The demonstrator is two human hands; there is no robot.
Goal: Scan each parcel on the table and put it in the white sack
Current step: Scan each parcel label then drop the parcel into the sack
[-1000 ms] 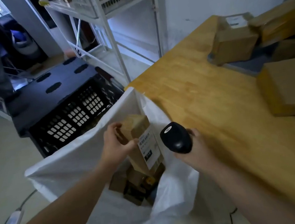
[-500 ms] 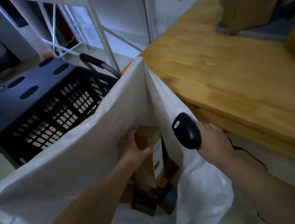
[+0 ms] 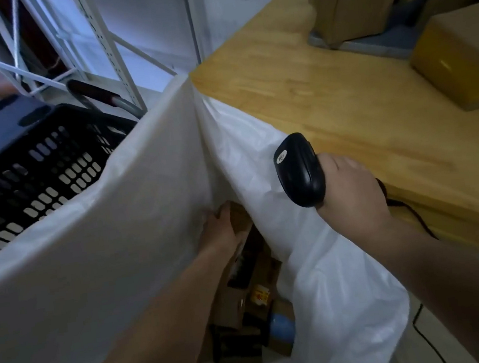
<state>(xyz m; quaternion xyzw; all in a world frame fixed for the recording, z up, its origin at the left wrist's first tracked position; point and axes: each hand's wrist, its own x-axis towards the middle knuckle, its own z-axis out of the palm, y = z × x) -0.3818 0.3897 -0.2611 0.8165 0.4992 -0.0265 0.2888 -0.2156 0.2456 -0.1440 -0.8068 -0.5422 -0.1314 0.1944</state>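
Parcel [image 3: 239, 215], brown cardboard, hangs deep inside the white sack [image 3: 132, 193], grasped by the left hand [image 3: 222, 233] just above other boxes [image 3: 234, 304] lying at the bottom. The right hand [image 3: 350, 195] clasps the black scanner [image 3: 298, 171] over the sack's rim. This drop looks nearly finished, while several cartons [image 3: 352, 4] wait on the wooden table [image 3: 296, 85]. A black crate [image 3: 22, 176] and white shelving [image 3: 100, 45] stand beyond, blocking nothing.

Sack [image 3: 139, 252] left of table [image 3: 326, 88]

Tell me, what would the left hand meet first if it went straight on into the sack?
Probably the boxes piled in the sack, and the parcel that the left hand holds would touch them first. Depth is unclear.
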